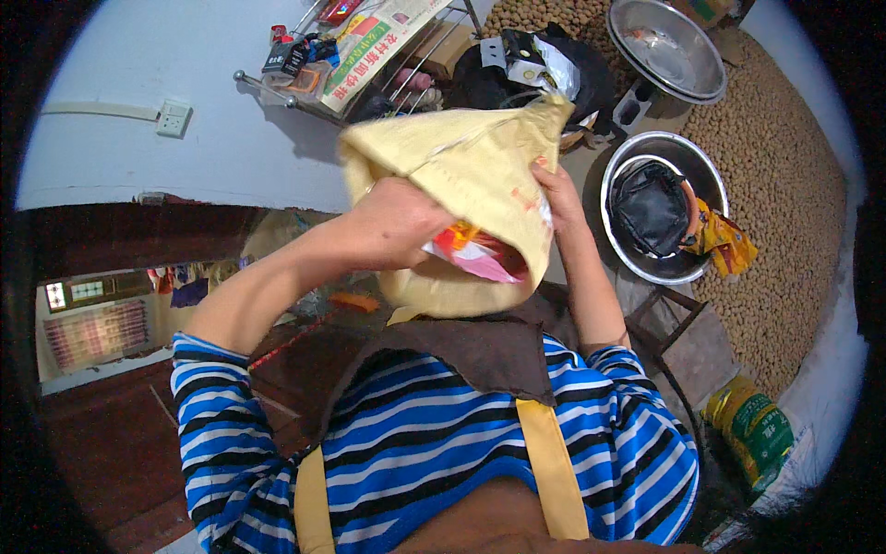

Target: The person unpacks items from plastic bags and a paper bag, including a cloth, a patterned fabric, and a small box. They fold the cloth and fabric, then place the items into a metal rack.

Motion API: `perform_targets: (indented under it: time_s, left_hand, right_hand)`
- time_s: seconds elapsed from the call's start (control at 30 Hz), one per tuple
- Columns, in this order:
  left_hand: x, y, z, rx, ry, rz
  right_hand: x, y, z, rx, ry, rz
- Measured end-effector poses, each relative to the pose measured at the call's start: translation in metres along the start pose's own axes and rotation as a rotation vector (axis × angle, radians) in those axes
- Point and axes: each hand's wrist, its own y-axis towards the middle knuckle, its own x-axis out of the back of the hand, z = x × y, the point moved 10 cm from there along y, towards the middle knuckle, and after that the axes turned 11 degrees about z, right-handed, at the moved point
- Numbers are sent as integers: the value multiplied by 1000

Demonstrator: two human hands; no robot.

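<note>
A pale yellow fabric bag (471, 152) is held up before my chest, its opening tilted down towards me. My left hand (401, 223) is closed at the rim, by a crumpled pink, white and orange plastic packet (471, 253) that shows in the mouth of the bag; its fingertips are hidden, so whether it grips the rim, the packet or both is unclear. On the other side my right hand (559, 197) grips the bag's side, thumb on the cloth. Reddish marks show on the fabric near that thumb. A brown apron with yellow straps (554, 471) lies over my striped shirt.
A metal rack (294, 101) with printed paper and small packages stands at the wall. To the right are a metal basin (720, 166) holding a black pouch, stacked metal basins (716, 86), a large heap of small round brownish things (775, 173) and a green-yellow sack (761, 429).
</note>
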Motion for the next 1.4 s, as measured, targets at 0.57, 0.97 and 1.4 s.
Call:
perform_targets:
  time_s: [0.57, 0.97, 1.4]
  left_hand:
    - [71, -191, 109, 287, -1256, -1183]
    - [5, -228, 118, 340, -1417, -1338]
    - [8, -234, 89, 605, -848, -1243]
  right_hand:
    - [111, -41, 6, 222, 498, -199]
    - [87, -29, -12, 154, 464, -158]
    - [78, 3, -14, 108, 407, -144]
